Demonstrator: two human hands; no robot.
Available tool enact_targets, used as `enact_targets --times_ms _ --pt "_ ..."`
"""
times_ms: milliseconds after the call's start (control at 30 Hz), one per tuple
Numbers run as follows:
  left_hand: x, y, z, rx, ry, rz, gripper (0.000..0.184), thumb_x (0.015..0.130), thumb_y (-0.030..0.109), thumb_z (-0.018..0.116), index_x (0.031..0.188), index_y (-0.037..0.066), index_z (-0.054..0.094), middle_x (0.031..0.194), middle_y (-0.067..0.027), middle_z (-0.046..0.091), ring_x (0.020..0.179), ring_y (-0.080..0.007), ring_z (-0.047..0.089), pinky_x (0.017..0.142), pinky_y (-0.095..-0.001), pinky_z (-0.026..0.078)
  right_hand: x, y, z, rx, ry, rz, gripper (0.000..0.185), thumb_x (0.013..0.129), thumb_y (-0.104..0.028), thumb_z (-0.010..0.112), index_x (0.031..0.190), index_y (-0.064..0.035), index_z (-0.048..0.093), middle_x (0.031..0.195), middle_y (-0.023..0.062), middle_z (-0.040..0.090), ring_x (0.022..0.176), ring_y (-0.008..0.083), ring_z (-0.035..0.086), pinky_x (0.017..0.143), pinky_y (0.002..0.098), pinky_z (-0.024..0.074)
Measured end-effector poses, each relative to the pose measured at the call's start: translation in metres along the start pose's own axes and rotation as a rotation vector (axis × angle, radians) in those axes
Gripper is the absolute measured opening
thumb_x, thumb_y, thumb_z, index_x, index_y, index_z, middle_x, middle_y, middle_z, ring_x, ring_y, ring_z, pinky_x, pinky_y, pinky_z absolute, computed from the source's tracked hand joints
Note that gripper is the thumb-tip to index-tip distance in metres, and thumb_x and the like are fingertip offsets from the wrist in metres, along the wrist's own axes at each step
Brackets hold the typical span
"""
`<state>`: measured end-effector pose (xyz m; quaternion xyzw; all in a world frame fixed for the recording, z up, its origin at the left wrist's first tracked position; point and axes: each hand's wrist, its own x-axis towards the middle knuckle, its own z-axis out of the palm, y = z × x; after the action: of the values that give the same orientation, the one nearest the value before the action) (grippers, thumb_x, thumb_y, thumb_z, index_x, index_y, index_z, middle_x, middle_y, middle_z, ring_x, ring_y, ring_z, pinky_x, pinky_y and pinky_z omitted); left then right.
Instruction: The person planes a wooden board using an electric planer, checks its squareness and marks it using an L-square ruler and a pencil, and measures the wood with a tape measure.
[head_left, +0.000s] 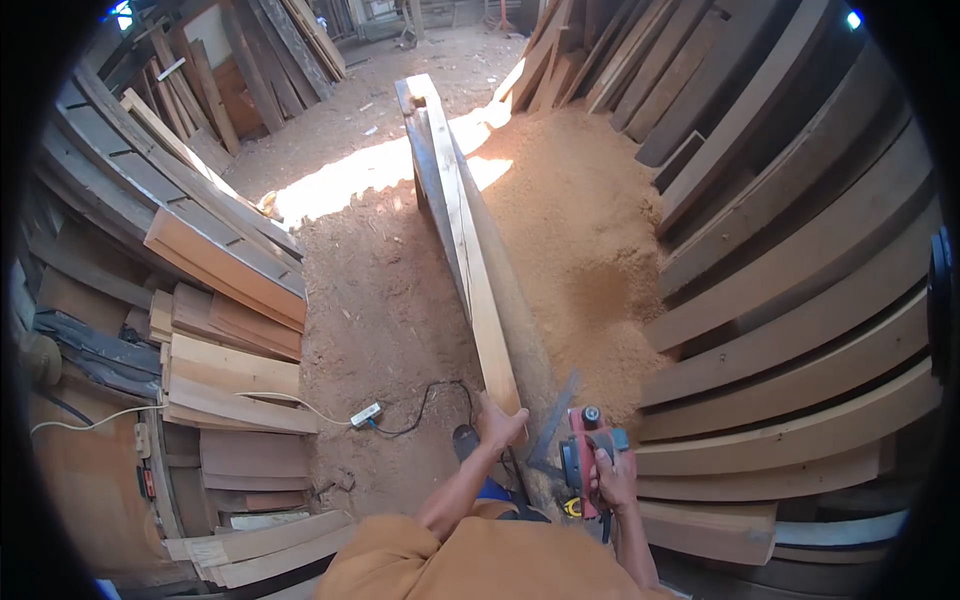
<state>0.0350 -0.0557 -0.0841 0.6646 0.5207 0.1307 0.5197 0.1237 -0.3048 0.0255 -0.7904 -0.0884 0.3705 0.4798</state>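
Observation:
My left hand (500, 424) is closed around the near end of a long, pale wooden beam (468, 262). The beam lies lengthwise on a narrow, dark workbench (510, 290) and runs away from me. In my right hand (613, 478) is a red electric hand planer (578, 440), gripped by its handle to the right of the beam, apart from it. A metal carpenter's square (551, 428) lies on the bench between the beam and the planer. Close beneath the planer sits a yellow tape measure (572, 507).
A white power strip (366, 414) with a black cord (430, 405) lies on the dirt floor to the left. Sawdust (590, 230) heaps up right of the bench. Stacked boards (240, 370) line the left side, and long planks (790, 370) lean along the right.

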Motion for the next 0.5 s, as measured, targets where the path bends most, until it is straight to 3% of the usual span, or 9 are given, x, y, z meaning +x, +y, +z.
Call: enact_targets --times_ms 100,267,300,367,433,500 --pt "0.008 -0.022 0.023 0.122 0.017 -0.07 0.095 0.071 0.023 0.084 0.145 -0.004 0.032 0.125 -0.0318 0.062 0.117 -0.0472 0.063 0.1 -0.049 0.051 0.01 -0.014 0.001 0.03 -0.036 0.031 0.035 0.105 -0.035 0.054 0.119 -0.0037 0.06 0.071 -0.0004 0.058 0.056 0.0085 0.056 0.049 0.0267 0.0454" --pt "0.027 -0.061 0.041 -0.136 -0.088 0.214 0.105 0.08 0.024 0.082 0.156 -0.007 0.017 0.139 -0.0285 0.055 0.13 -0.0374 0.057 0.11 -0.0428 0.046 0.032 -0.048 0.018 0.142 -0.122 0.01 0.034 0.104 -0.033 0.053 0.12 -0.003 0.057 0.073 -0.0007 0.057 0.058 0.0077 0.054 0.05 0.0256 0.0453" --pt "0.031 -0.062 0.033 -0.358 -0.257 0.049 0.102 0.09 0.033 0.076 0.162 -0.002 0.012 0.147 -0.0262 0.049 0.136 -0.0322 0.052 0.115 -0.0396 0.04 0.035 -0.051 0.023 0.164 -0.144 0.007 0.034 0.104 -0.033 0.054 0.121 -0.003 0.057 0.074 -0.0007 0.056 0.058 0.0076 0.054 0.05 0.0253 0.0455" --pt "0.027 -0.064 0.02 -0.765 -0.304 -0.235 0.095 0.096 0.044 0.066 0.163 0.003 0.014 0.15 -0.023 0.048 0.137 -0.0334 0.051 0.114 -0.0411 0.04 0.043 -0.053 0.033 0.206 -0.183 0.028 0.035 0.104 -0.034 0.054 0.12 -0.0027 0.056 0.076 -0.0007 0.056 0.06 0.0076 0.054 0.053 0.0252 0.0465" --pt "0.047 -0.118 0.016 -0.775 -0.391 -0.561 0.082 0.105 0.06 0.042 0.165 0.011 0.016 0.155 -0.0158 0.046 0.136 -0.0347 0.051 0.112 -0.0454 0.04 0.048 -0.047 0.046 0.225 -0.219 0.006 0.039 0.103 -0.037 0.056 0.119 -0.0013 0.056 0.077 -0.0009 0.057 0.061 0.0075 0.055 0.057 0.0254 0.0482" --pt "0.041 -0.117 0.011 -0.784 -0.384 -0.588 0.076 0.107 0.057 0.038 0.165 0.01 0.018 0.156 -0.0143 0.046 0.138 -0.0349 0.049 0.113 -0.0472 0.038 0.051 -0.038 0.057 0.208 -0.261 0.006 0.045 0.102 -0.042 0.057 0.119 -0.0007 0.057 0.077 -0.0001 0.057 0.062 0.007 0.055 0.057 0.0256 0.0486"
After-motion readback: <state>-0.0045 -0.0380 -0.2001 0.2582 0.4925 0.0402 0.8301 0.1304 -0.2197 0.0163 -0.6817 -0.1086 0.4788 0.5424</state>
